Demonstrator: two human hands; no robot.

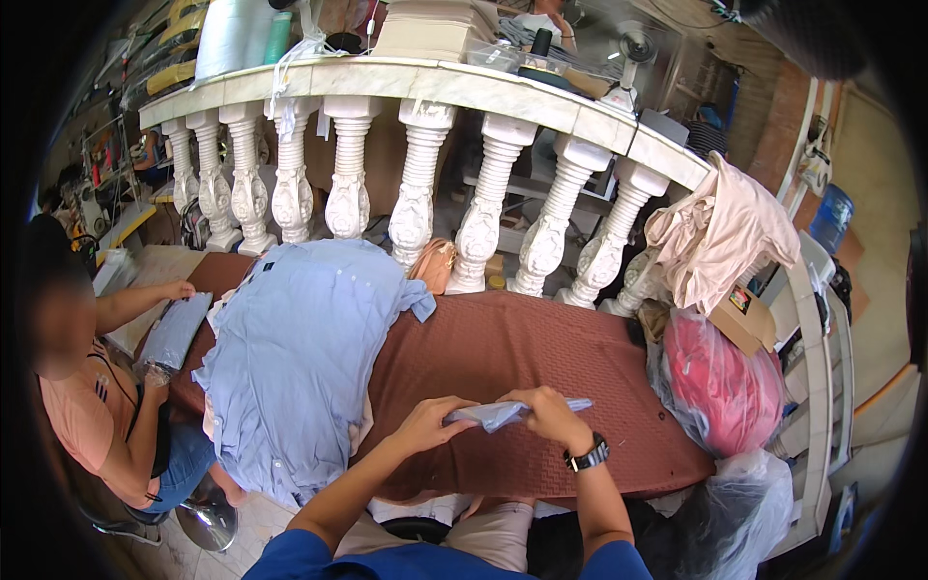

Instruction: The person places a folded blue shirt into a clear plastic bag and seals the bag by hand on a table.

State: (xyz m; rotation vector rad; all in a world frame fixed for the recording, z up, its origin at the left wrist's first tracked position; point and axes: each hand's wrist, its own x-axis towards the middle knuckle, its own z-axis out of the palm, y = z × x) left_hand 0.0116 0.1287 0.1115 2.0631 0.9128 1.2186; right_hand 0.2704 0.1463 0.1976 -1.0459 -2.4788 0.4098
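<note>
Over the brown cloth-covered table [503, 348], a thin, shiny packet [495, 417] with light-blue folded cloth in clear plastic is held nearly edge-on. My left hand [435, 423] pinches its left end between thumb and fingers. Nearer its right end, my right hand [553, 416], with a dark watch on the wrist, grips the upper edge with bent fingers. What the packet's underside looks like is hidden. To the left of my left hand lies a large heap of light-blue shirts [300, 348].
On the left, a seated person [116, 416] handles a similar bagged blue garment [177, 331]. A white balustrade [416, 184] runs behind the table, with a tan pouch [434, 264] before it. At right stand a plastic bag of red cloth [720, 382] and a draped beige cloth [720, 222].
</note>
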